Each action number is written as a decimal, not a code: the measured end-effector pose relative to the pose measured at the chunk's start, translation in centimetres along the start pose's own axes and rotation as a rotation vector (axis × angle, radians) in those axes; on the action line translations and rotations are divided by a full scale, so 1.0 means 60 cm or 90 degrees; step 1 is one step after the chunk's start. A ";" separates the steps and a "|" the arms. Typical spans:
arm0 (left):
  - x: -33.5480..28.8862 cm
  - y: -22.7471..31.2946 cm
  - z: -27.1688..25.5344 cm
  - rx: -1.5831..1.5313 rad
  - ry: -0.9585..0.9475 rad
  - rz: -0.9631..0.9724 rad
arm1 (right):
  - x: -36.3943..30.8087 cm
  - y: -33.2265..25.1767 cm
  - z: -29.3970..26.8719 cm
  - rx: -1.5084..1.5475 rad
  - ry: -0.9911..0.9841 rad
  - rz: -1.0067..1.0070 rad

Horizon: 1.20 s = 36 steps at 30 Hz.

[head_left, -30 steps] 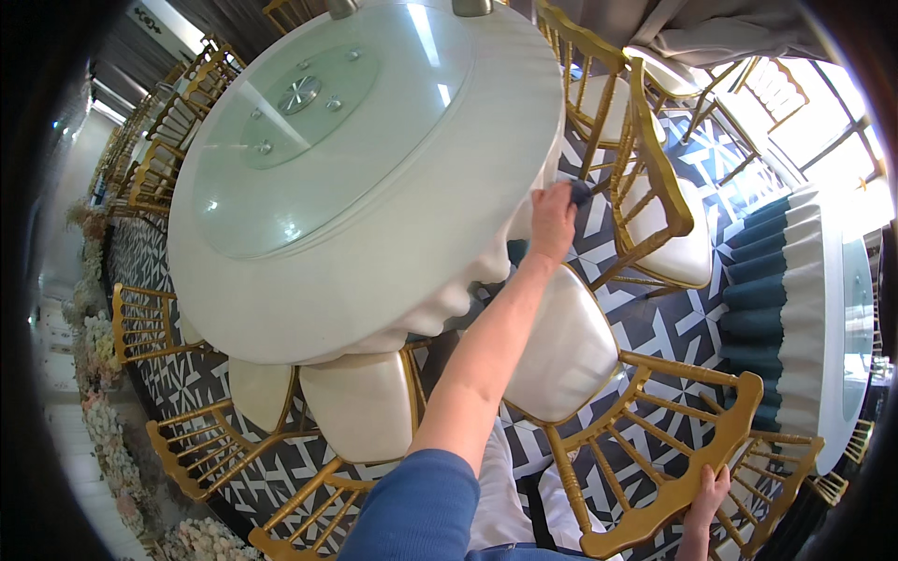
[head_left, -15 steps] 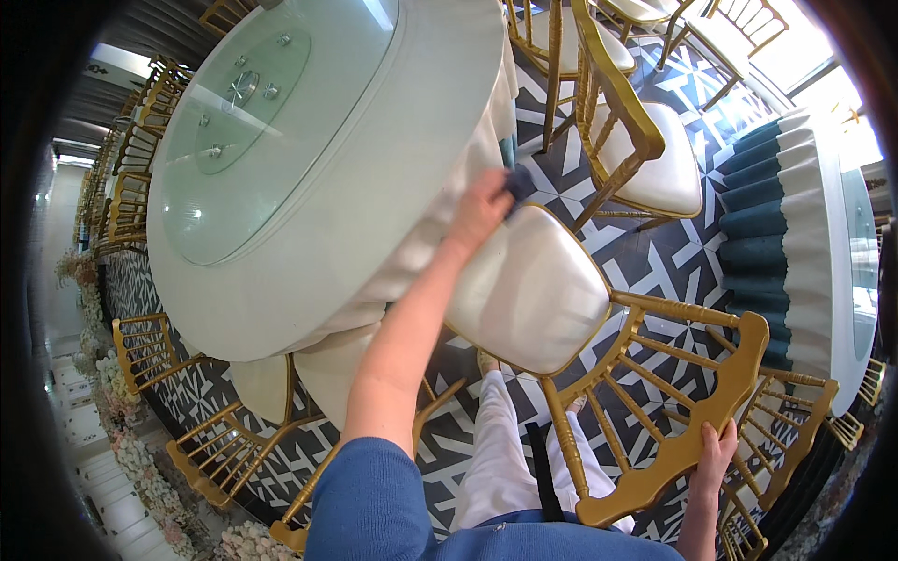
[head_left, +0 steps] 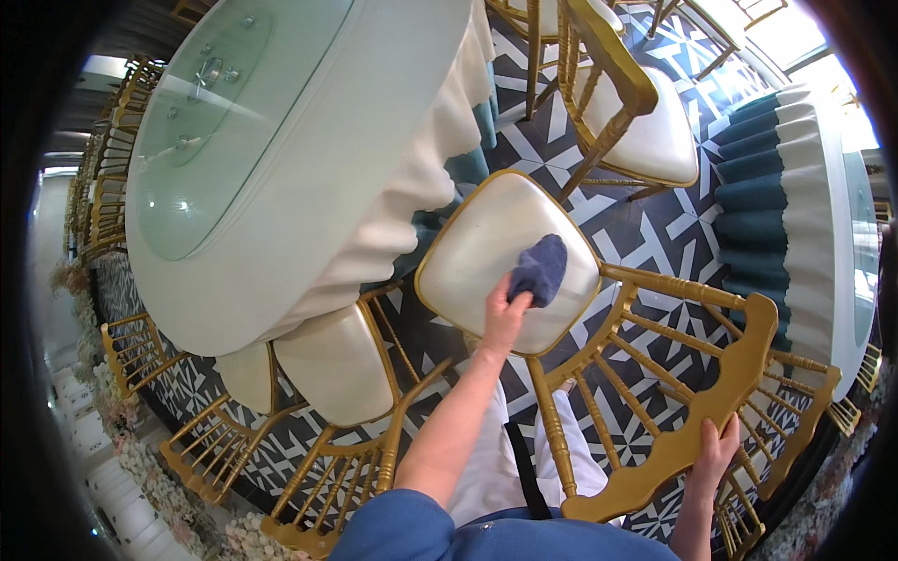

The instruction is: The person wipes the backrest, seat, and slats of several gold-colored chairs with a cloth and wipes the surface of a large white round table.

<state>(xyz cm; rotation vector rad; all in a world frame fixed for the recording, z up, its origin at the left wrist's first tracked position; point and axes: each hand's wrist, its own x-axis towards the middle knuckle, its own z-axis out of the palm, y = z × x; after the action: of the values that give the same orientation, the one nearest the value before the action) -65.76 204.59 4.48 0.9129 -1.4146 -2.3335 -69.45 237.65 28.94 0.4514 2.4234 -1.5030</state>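
Observation:
A gold chair stands before me with its cream padded seat [head_left: 477, 238] toward the table and its gold backrest [head_left: 716, 383] at my right. My left hand [head_left: 506, 316] pinches a dark blue cloth [head_left: 543, 266], which lies against the seat near the backrest side. Over the backrest's top rail is my right hand [head_left: 715, 447], its fingers curled round the wood; part of the grip is hidden behind the rail.
A round table [head_left: 346, 187] with a white cloth, teal skirt and glass turntable [head_left: 234, 140] fills the left. Another gold chair [head_left: 645, 131] stands beyond the seat. More chairs [head_left: 341, 365] line the near left, and a second skirted table [head_left: 804, 215] is at right.
My left hand has drawn the blue cloth from the seat's far edge by the table back toward me and rightward. My right hand stays on the backrest. The view has shifted slightly.

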 end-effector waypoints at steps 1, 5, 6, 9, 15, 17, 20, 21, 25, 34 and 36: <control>-0.003 -0.013 -0.019 -0.023 0.037 -0.012 | 0.000 0.001 0.001 -0.007 -0.002 0.000; -0.022 -0.096 -0.155 0.629 0.270 0.137 | -0.001 -0.003 0.002 -0.008 -0.004 0.007; -0.032 -0.116 -0.178 0.750 0.362 0.038 | 0.000 -0.004 0.005 -0.007 -0.006 0.008; -0.025 -0.110 -0.129 0.831 0.254 0.121 | -0.002 -0.009 0.010 -0.006 0.018 0.017; 0.055 -0.214 -0.038 0.845 0.385 0.034 | -0.005 -0.018 0.025 0.001 0.049 0.026; 0.094 -0.209 0.024 0.860 0.296 0.064 | -0.006 -0.006 0.017 -0.015 0.077 0.041; 0.134 -0.237 0.086 0.899 0.001 0.178 | -0.013 -0.036 0.030 -0.087 0.082 0.010; 0.143 -0.252 0.097 0.971 -0.129 0.220 | -0.014 -0.047 0.035 -0.119 0.078 -0.005; 0.220 -0.294 0.119 1.076 -0.360 0.397 | -0.011 -0.019 0.007 -0.161 0.079 0.007; 0.376 -0.128 -0.079 1.016 0.007 0.309 | -0.016 -0.041 0.031 -0.110 0.096 0.036; 0.335 -0.124 -0.139 0.958 0.112 0.227 | -0.018 -0.036 0.029 -0.097 0.094 0.034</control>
<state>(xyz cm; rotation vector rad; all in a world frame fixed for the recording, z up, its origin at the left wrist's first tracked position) -75.22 192.00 -12.29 0.9110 -2.8433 -0.5963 -69.21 235.05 30.34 0.6097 2.5925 -1.2942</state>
